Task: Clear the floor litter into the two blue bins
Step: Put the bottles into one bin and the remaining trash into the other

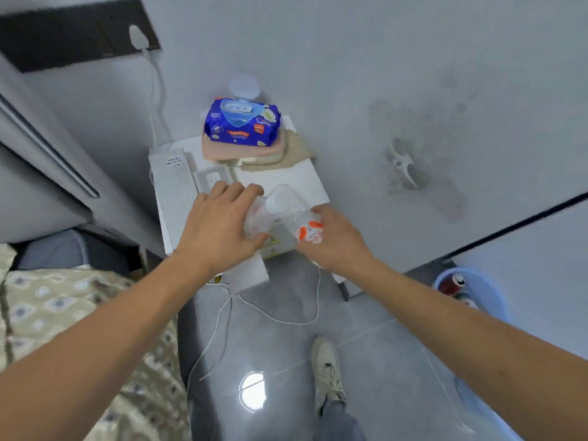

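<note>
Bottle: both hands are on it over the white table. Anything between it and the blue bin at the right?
Nothing visible. The bottle is held by the left hand and right hand; toward the blue bin lies only open grey floor. The bin already holds cans but shows room.

The left hand [219, 232] covers part of a clear bottle [286, 218], whose label is too blurred to read. The blue bin [486, 291] is half hidden behind the right forearm. Print on the wipes pack [241, 125] is illegible.
</note>
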{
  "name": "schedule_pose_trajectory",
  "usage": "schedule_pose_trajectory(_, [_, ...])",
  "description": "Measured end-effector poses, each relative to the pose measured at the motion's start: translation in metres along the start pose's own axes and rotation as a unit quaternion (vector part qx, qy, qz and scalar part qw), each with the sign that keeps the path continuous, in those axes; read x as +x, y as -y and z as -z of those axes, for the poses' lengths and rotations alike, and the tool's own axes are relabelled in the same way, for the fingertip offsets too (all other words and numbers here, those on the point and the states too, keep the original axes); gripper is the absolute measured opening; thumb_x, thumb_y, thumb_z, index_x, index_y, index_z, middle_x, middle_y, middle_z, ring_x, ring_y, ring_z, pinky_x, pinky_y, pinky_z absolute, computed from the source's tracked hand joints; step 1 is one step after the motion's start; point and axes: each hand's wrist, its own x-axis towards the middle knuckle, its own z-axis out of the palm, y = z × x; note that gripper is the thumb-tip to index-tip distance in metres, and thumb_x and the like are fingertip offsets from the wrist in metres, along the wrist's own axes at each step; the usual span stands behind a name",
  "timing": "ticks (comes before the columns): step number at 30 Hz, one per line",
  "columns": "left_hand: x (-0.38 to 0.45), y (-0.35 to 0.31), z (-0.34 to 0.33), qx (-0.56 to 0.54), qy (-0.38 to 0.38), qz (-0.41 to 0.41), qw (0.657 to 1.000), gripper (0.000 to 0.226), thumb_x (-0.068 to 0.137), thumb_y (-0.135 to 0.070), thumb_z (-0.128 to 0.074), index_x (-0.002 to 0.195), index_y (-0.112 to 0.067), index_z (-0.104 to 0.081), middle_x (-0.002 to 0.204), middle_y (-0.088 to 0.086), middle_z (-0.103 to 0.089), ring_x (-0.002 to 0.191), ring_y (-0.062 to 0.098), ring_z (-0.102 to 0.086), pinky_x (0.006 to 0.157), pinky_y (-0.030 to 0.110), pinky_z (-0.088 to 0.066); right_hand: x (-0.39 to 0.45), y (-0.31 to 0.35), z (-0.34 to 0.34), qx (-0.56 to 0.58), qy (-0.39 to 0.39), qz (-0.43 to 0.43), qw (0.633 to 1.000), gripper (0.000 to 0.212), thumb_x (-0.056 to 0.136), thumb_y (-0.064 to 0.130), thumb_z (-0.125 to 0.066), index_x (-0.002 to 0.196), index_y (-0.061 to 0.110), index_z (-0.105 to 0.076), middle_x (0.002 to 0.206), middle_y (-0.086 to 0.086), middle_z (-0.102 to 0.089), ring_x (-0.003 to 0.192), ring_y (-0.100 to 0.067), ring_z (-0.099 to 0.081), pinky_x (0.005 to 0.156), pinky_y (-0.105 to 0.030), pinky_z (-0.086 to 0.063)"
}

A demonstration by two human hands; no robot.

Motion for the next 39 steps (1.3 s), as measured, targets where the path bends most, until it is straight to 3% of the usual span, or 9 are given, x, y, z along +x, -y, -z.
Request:
schedule_pose_trajectory(3, [-0.032,-0.047,0.021,-0.060,0.001,-0.029,0.998,0.063,0.077,-0.048,-0.076,0.129,-0.024,-0.051,0.115,0.001,-0.056,0.104,0.028,-0.053,0.077,0.044,-0.051,-0.066,-0.016,0.030,0.005,-0.017,-0.020,1.000,0.061,0.075,0.053,-0.070,0.127,0.030,-0.049,0.114,0.002,-0.056,0.100,-0.022,-0.061,0.081,-0.035,-0.046])
schedule_pose_trajectory(7, [-0.070,-0.137,0.034,-0.137,0.018,-0.107,0.985,0.058,0.079,-0.043,-0.079,0.128,-0.031,-0.050,0.115,-0.008,-0.047,0.097,0.017,-0.054,0.062,0.031,-0.047,-0.166,-0.073,0.076,0.027,-0.025,-0.068,0.997,0.066,0.080,0.049,-0.070,0.138,0.029,-0.044,0.125,0.001,-0.054,0.111,-0.021,-0.059,0.095,-0.035,-0.048])
schedule_pose_trajectory(9, [-0.079,-0.185,0.024,-0.153,0.028,-0.143,0.977,0.057,0.078,-0.042,-0.080,0.127,-0.031,-0.053,0.114,-0.010,-0.049,0.097,0.015,-0.055,0.064,0.027,-0.042,-0.206,-0.116,0.094,0.017,-0.038,-0.092,0.995,0.068,0.081,0.050,-0.069,0.141,0.029,-0.044,0.128,0.003,-0.053,0.114,-0.019,-0.057,0.096,-0.033,-0.046])
schedule_pose_trajectory(12, [-0.076,-0.254,-0.009,-0.172,0.043,-0.192,0.965,0.058,0.078,-0.045,-0.080,0.128,-0.029,-0.055,0.114,-0.009,-0.055,0.101,0.020,-0.056,0.075,0.036,-0.050,-0.245,-0.191,0.117,-0.003,-0.057,-0.153,0.987,0.063,0.078,0.052,-0.069,0.133,0.032,-0.047,0.118,0.005,-0.054,0.106,-0.017,-0.057,0.085,-0.032,-0.045])
schedule_pose_trajectory(15, [-0.061,-0.322,-0.058,-0.207,0.067,-0.197,0.956,0.060,0.078,-0.042,-0.081,0.130,-0.032,-0.053,0.121,-0.012,-0.053,0.109,0.017,-0.053,0.078,0.034,-0.053,-0.260,-0.276,0.133,0.014,-0.081,-0.224,0.971,0.060,0.076,0.056,-0.067,0.128,0.034,-0.048,0.114,0.006,-0.058,0.098,-0.017,-0.060,0.083,-0.035,-0.052])
schedule_pose_trajectory(22, [0.014,-0.442,-0.223,-0.282,0.100,-0.160,0.941,0.058,0.077,-0.022,-0.082,0.127,-0.034,-0.056,0.124,-0.011,-0.051,0.109,0.018,-0.053,0.081,0.043,-0.055,-0.201,-0.468,0.146,0.086,-0.102,-0.315,0.940,0.048,0.086,0.052,-0.065,0.120,0.021,-0.051,0.106,-0.005,-0.066,0.089,-0.024,-0.065,0.084,-0.044,-0.057])
schedule_pose_trajectory(26, [0.058,-0.486,-0.313,-0.261,0.117,-0.152,0.946,0.059,0.075,-0.020,-0.085,0.126,-0.029,-0.057,0.125,-0.009,-0.050,0.110,0.020,-0.053,0.075,0.043,-0.056,-0.147,-0.552,0.140,0.092,-0.093,-0.331,0.934,0.044,0.095,0.057,-0.055,0.118,0.021,-0.047,0.085,0.005,-0.053,0.071,-0.011,-0.052,0.067,-0.032,-0.043])
schedule_pose_trajectory(33, [0.106,-0.526,-0.435,-0.187,0.185,-0.223,0.939,0.063,0.081,-0.009,-0.077,0.136,-0.028,-0.054,0.141,-0.006,-0.045,0.123,0.023,-0.047,0.081,0.040,-0.053,-0.073,-0.659,0.102,0.051,-0.045,-0.325,0.943,0.080,0.080,0.064,-0.066,0.142,0.022,-0.040,0.124,-0.009,-0.060,0.108,-0.031,-0.061,0.092,-0.040,-0.052])
schedule_pose_trajectory(39, [0.121,-0.535,-0.475,-0.140,0.213,-0.277,0.927,0.055,0.087,-0.013,-0.072,0.136,-0.028,-0.054,0.146,0.000,-0.044,0.130,0.025,-0.044,0.085,0.040,-0.054,-0.041,-0.696,0.070,0.021,-0.037,-0.314,0.948,0.071,0.084,0.061,-0.064,0.139,0.019,-0.046,0.129,-0.011,-0.058,0.111,-0.032,-0.060,0.082,-0.034,-0.042])
